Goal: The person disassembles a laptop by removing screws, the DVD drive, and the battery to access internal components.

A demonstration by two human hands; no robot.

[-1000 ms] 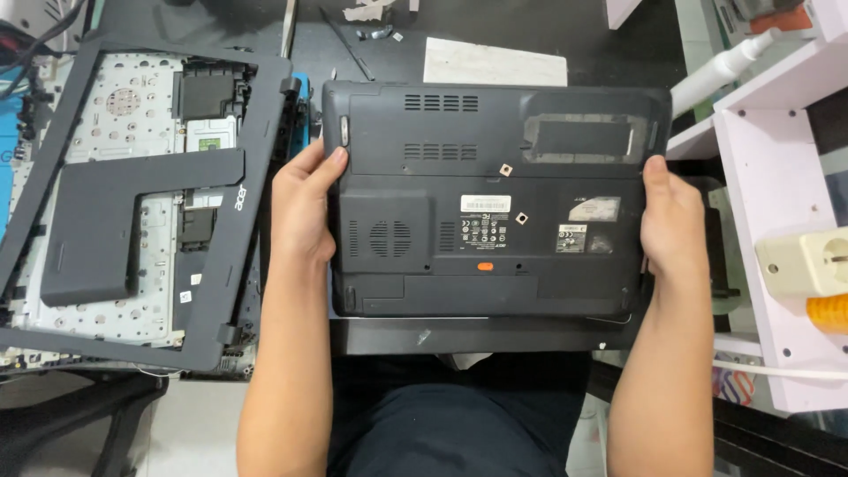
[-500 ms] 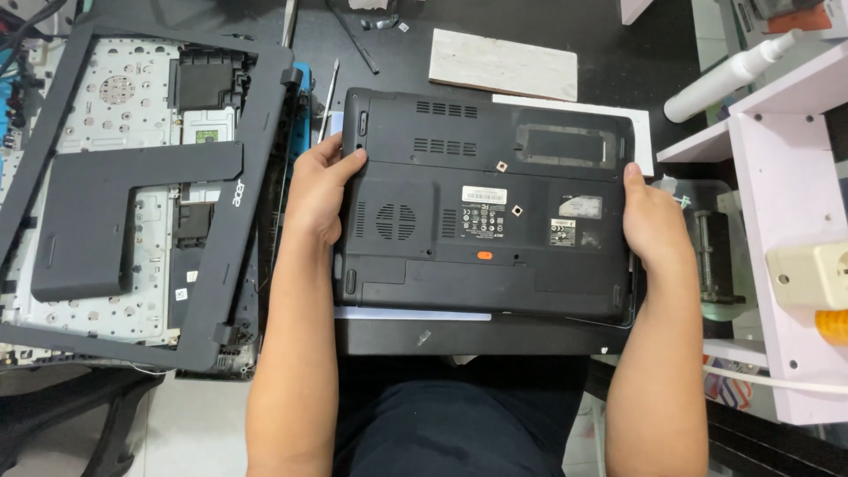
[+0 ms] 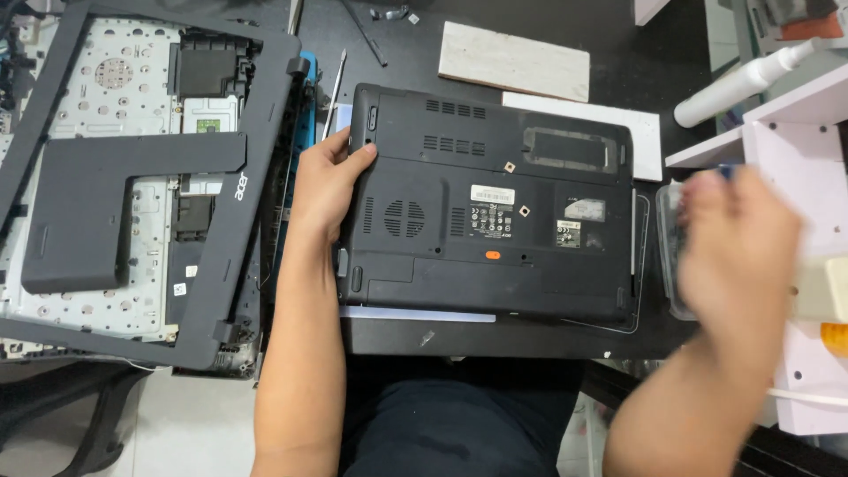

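Observation:
A black laptop [image 3: 495, 208] lies bottom side up on the dark table, right in front of me. My left hand [image 3: 325, 187] holds its left edge, thumb on the upper left corner. My right hand [image 3: 738, 247] is off the laptop, blurred, raised to the right over a clear plastic container [image 3: 673, 265]. A small blue thing shows at its fingertips; whether it is gripped cannot be told.
A dismantled laptop with a black bezel frame [image 3: 132, 177] lies at the left. A thin metal tool [image 3: 334, 88] lies between the two laptops. A white slab [image 3: 514, 60] sits behind. A pale shelf unit [image 3: 795, 150] and a white bottle [image 3: 738, 81] stand at the right.
My right hand has let go of the laptop's right edge and moved right toward the shelf. My left hand keeps its hold on the left edge.

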